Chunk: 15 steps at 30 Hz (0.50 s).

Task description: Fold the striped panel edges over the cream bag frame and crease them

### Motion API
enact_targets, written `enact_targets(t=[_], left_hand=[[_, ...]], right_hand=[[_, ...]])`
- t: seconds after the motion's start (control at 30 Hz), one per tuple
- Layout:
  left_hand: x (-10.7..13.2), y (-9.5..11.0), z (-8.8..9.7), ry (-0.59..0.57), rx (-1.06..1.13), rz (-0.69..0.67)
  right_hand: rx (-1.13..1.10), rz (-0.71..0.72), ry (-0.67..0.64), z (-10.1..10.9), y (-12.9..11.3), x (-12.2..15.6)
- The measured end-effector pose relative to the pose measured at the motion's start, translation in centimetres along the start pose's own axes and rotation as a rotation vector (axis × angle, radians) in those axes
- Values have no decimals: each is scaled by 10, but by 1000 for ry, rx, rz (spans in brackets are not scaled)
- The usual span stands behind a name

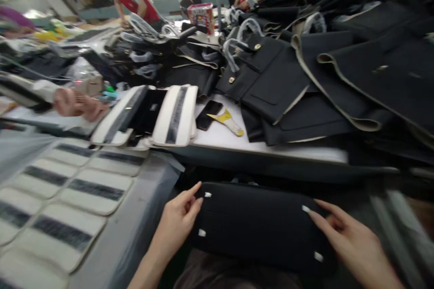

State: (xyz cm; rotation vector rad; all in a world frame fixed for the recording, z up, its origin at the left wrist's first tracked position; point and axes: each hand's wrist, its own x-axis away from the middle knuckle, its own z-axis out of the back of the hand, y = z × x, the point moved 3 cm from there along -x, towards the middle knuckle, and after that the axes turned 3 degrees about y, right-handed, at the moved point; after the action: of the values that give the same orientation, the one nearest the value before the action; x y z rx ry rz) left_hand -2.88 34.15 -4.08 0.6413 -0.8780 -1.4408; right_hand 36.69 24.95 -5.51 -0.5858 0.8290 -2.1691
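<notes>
A black, round-cornered bag base (257, 228) rests on my lap, with small white tabs near its corners. My left hand (179, 212) pinches its upper left edge, thumb on the face beside a tab. At the opposite end, my right hand (349, 230) grips the upper right edge, the thumb close to another tab. Whatever lies under the black piece is hidden. Ahead of it on the white worktop are a yellow-handled thread snipper (228, 120) and a dark phone (209, 115).
Cream panels with dark stripes (81, 194) cover the table at left. Similar pieces (176, 115) lie at the bench edge. Black leather-like bags (271, 72) with plastic-wrapped handles fill the right and back. A co-worker in a red apron (134, 0) stands beyond.
</notes>
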Motion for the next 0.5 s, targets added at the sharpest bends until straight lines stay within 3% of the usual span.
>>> enact_targets(t=[0.1,0.23,0.37,0.5], left_hand=[[-3,-6,-20,4,-6,95],[0,-5,-36,-31,55,212],[14,2,-37,-54,127,361],[20,2,-34,-113,146,377]], right_hand=[[10,26,-3,16,-2,2],[-101,-11,32,31,16,8],[-238,-51,46,37,27,23],[-362,-160,43,34,25,33]])
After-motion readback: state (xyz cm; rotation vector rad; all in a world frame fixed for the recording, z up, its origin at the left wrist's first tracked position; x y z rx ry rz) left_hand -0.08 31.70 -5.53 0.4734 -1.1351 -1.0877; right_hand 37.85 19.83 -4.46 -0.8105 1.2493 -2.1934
